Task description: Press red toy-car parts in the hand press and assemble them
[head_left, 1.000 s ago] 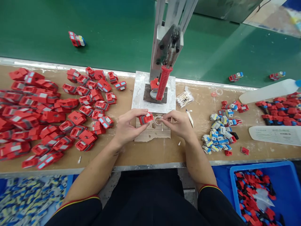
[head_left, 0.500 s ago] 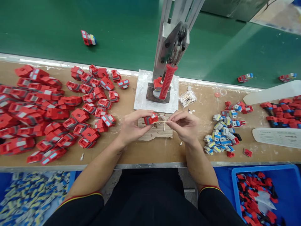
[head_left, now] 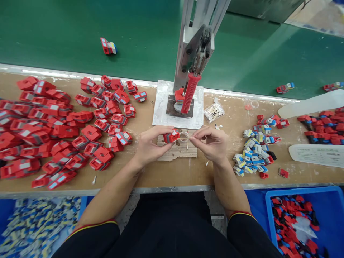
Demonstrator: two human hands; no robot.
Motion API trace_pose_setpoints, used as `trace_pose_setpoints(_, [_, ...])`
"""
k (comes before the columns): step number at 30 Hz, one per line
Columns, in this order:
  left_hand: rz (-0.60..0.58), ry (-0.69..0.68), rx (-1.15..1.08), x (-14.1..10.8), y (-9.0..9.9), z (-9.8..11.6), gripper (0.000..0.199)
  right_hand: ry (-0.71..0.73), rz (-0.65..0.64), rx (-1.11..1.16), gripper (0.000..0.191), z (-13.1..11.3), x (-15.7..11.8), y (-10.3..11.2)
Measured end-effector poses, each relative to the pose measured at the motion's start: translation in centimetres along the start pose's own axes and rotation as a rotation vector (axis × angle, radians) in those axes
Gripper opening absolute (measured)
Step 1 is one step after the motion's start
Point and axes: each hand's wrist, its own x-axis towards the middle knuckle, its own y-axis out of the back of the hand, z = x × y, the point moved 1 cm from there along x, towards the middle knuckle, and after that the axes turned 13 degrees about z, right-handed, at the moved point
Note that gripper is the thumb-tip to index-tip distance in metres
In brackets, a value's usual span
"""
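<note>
My left hand [head_left: 153, 145] pinches a red plastic toy part [head_left: 171, 136] between thumb and fingers. Pinched in my right hand [head_left: 209, 142] is a cotton swab [head_left: 184, 138], a thin stick whose far end meets the red part's right side. Just below and behind the swab sits a small clear round dish [head_left: 184, 134], on a stained piece of cardboard [head_left: 177, 154]. A second swab [head_left: 187, 145] leans at the dish. Behind my hands stands a hand press with a red handle [head_left: 191, 94], a red part [head_left: 179, 95] under it.
Many red parts [head_left: 51, 125] cover the bench on the left. White, blue and yellow pieces [head_left: 252, 154] lie to the right, near a bag of swabs [head_left: 214, 111]. Toy pieces [head_left: 108, 46] rest on the green belt [head_left: 145, 43]. A blue bin [head_left: 330, 200] stands lower right.
The toy pieces on the green belt have shifted to the right. Both hands stay nearly in place, still holding the red part and the swab.
</note>
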Motion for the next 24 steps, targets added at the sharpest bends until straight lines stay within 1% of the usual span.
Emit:
trace_pose_setpoints(4, [-0.011,0.016,0.015,0.1,0.1,0.1,0.026,0.028,-0.010,-0.016,0.016,-0.1,0.1,0.3])
trace_pose_setpoints(7, [0.014,0.026,-0.008,0.0,0.1,0.0,0.027,0.045,0.011,0.007,0.017,0.0,0.4,1.3])
trace_pose_setpoints(9, [0.031,0.052,-0.030,0.0,0.1,-0.1,0.027,0.063,0.003,-0.047,0.019,0.3,0.8,2.1])
trace_pose_setpoints(11, [0.034,0.094,-0.052,-0.1,0.2,-0.4,0.026,0.083,-0.090,-0.178,0.018,0.9,1.0,2.3])
trace_pose_setpoints(13, [0.029,0.147,-0.071,-0.1,0.4,-0.8,0.027,0.097,-0.245,-0.300,0.014,1.4,1.1,2.1])
trace_pose_setpoints(15, [0.037,0.196,-0.079,-0.1,0.5,-1.1,0.029,0.097,-0.375,-0.336,0.009,1.9,1.2,2.2])
trace_pose_setpoints(16, [0.050,0.220,-0.086,-0.1,0.6,-1.2,0.030,0.087,-0.392,-0.331,0.012,2.0,1.4,2.6])
trace_pose_setpoints(17, [0.065,0.247,-0.100,0.0,0.7,-1.2,0.032,0.072,-0.357,-0.325,0.020,2.2,1.6,3.5])
trace_pose_setpoints(18, [0.080,0.279,-0.126,0.1,0.8,-1.3,0.033,0.059,-0.257,-0.326,0.026,2.3,2.0,4.8])
trace_pose_setpoints(19, [0.096,0.317,-0.163,0.2,0.8,-1.2,0.035,0.054,-0.104,-0.340,0.028,2.4,2.5,6.4])
trace_pose_setpoints(21, [0.128,0.395,-0.256,0.4,0.9,-1.1,0.040,0.055,0.237,-0.422,0.025,2.6,3.7,9.9])
trace_pose_setpoints(22, [0.148,0.429,-0.306,0.5,0.9,-1.1,0.042,0.048,0.323,-0.498,0.023,2.8,4.4,11.4])
trace_pose_setpoints(23, [0.169,0.459,-0.356,0.6,0.9,-1.0,0.043,0.031,0.324,-0.588,0.020,3.0,5.0,12.5])
trace_pose_setpoints(24, [0.192,0.485,-0.405,0.7,0.9,-1.0,0.044,0.008,0.243,-0.681,0.019,3.3,5.5,13.3])
